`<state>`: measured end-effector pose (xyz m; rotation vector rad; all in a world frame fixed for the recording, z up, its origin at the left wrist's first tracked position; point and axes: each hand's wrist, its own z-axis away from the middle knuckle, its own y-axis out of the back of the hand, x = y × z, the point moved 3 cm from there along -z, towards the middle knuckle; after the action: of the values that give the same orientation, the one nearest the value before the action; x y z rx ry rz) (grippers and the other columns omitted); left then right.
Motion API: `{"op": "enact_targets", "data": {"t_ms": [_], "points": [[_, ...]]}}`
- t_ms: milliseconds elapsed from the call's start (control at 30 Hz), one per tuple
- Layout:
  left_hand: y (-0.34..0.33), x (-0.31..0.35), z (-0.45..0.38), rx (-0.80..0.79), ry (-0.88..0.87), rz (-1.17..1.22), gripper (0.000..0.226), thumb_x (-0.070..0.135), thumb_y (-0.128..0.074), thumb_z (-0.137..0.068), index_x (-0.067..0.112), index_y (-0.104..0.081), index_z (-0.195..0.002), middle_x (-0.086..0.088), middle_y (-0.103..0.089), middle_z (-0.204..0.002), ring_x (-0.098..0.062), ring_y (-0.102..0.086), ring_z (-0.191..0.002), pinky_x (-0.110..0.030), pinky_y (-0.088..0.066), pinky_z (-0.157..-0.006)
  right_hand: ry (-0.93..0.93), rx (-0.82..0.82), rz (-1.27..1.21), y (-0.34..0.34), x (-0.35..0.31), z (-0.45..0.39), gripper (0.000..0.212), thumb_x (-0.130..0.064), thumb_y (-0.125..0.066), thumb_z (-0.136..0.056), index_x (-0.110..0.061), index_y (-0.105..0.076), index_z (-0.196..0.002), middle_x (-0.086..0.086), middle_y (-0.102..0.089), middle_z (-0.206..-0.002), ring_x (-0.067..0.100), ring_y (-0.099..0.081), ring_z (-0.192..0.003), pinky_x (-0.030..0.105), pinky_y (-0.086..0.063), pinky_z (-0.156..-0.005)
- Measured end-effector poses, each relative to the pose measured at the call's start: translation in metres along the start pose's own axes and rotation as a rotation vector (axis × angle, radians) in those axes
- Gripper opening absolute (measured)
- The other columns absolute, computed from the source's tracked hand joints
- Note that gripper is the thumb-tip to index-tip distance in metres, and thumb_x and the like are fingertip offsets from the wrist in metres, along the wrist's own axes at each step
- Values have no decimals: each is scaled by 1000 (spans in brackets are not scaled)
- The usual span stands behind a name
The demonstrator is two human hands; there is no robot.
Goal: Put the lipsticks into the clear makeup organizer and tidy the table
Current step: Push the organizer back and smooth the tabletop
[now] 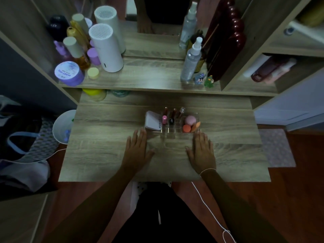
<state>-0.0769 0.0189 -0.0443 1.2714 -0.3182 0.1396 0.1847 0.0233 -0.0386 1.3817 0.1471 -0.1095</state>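
The clear makeup organizer (172, 134) stands at the middle of the wooden table (105, 155). Several lipsticks stand upright in its slots: a pink-capped one (164, 119), a black-capped one (171, 121), and darker tubes (174, 112) behind them. Pink and orange sponges (190, 124) fill its right compartment. A white compact (152, 122) leans in its left end. My left hand (137, 150) lies flat on the table, fingers spread, just in front of the organizer's left corner. My right hand (201, 151) lies flat at the right front corner. Neither hand holds anything.
The raised shelf behind carries a purple jar (69, 73), bottles, a white cylinder device (107, 48), a clear spray bottle (192, 60) and two small figurines (204, 79). A white bin (64, 126) sits left of the table. A white cable (208, 209) hangs from my right wrist.
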Motion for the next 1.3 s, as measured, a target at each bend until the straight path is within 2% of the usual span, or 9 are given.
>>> {"op": "enact_targets", "data": {"t_ms": [67, 167, 233, 467, 700, 900, 1067, 1300], "points": [[-1, 1, -1, -6, -4, 0, 92, 72, -1, -82, 9, -2, -148, -12, -6, -160, -30, 1, -147, -52, -9, -118, 4, -4, 9, 2, 1, 0, 71, -51, -33, -96, -8, -12, -149, 14, -18, -158, 31, -12, -146, 52, -18, -117], [-4, 7, -6, -11, -33, -9, 81, 59, -28, -92, 10, 2, -148, -12, -4, -160, -30, 3, -146, -52, -8, -118, -10, -6, 2, 6, 10, -1, 71, -50, -33, -96, -8, -11, -149, 14, -17, -158, 30, -12, -146, 51, -17, -117], [-5, 16, -12, -19, -56, 4, 80, 54, -37, -93, 11, 2, -148, -12, -4, -160, -29, 4, -146, -53, -9, -118, -24, 2, -1, 9, 20, -3, 70, -49, -34, -96, -7, -14, -148, 15, -18, -157, 30, -13, -146, 51, -17, -117], [-10, 50, -29, -35, -109, 22, 80, 54, -36, -93, 14, 6, -148, -8, 2, -160, -25, 8, -146, -50, -7, -119, -73, 34, -15, 17, 54, -5, 69, -49, -36, -96, -5, -19, -147, 16, -25, -155, 31, -18, -144, 53, -21, -116], [-18, 80, -48, -70, -172, 39, 80, 55, -35, -92, 17, 9, -147, -7, 2, -160, -20, 14, -143, -48, -4, -118, -127, 49, -87, 19, 94, -10, 69, -48, -36, -96, -10, -11, -149, 13, -19, -157, 28, -13, -146, 51, -15, -119], [-22, 103, -62, -103, -226, -8, 78, 55, -34, -93, 14, 3, -148, -8, -2, -160, -26, 3, -147, -49, -8, -117, -147, 63, -94, 23, 125, -18, 68, -49, -34, -96, -13, -10, -149, 12, -17, -158, 27, -11, -146, 50, -15, -119], [-24, 121, -73, -113, -263, -25, 76, 56, -32, -93, 14, 0, -148, -9, -6, -160, -25, 1, -147, -49, -6, -118, -183, 78, -106, 24, 144, -24, 69, -49, -34, -96, -13, -10, -149, 12, -17, -158, 27, -11, -146, 50, -15, -119], [-27, 138, -80, -140, -270, -19, 78, 52, -34, -94, 11, 4, -148, -11, -1, -160, -25, 2, -147, -46, -1, -119, -209, 120, -153, 26, 158, -30, 71, -53, -34, -95, -16, -6, -149, 12, -16, -158, 26, -10, -146, 48, -12, -118]]}}
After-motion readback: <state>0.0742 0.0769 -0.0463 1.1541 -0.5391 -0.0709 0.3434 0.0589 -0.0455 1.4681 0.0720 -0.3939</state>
